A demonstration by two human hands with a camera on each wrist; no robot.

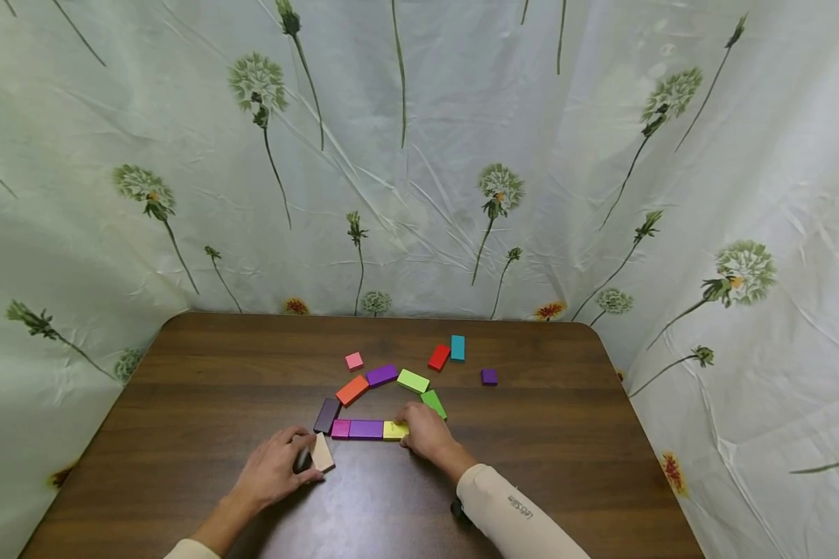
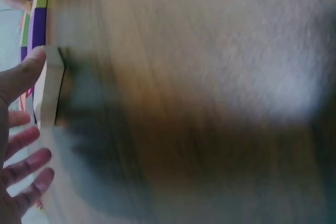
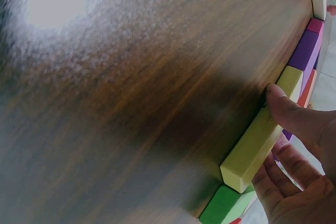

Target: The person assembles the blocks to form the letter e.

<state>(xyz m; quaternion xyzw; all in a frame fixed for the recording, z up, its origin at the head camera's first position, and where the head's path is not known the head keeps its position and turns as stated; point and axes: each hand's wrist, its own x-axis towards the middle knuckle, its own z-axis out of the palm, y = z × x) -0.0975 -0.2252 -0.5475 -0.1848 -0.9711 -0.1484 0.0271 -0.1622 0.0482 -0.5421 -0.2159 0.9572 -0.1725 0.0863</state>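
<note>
On the table, several coloured blocks form a closed outline with an arched top. Along its straight lower side lie a magenta block (image 1: 340, 429), a purple block (image 1: 367, 430) and a yellow block (image 1: 391, 431) in a row. My right hand (image 1: 428, 435) pinches the yellow block, with the thumb on the near side and fingers behind, as the right wrist view shows. My left hand (image 1: 274, 468) holds a beige block (image 1: 323, 453) between thumb and index finger at its ends, other fingers spread. This block sits at the outline's lower left, near the dark purple block (image 1: 327, 415).
Orange (image 1: 353, 390), violet (image 1: 381, 376), lime (image 1: 413, 380) and green (image 1: 433, 404) blocks make the arch. Beyond it lie a pink block (image 1: 353, 361), a red block (image 1: 439, 357), a teal block (image 1: 457, 348) and a small purple block (image 1: 489, 377). A flowered curtain (image 1: 419, 194) hangs behind the table.
</note>
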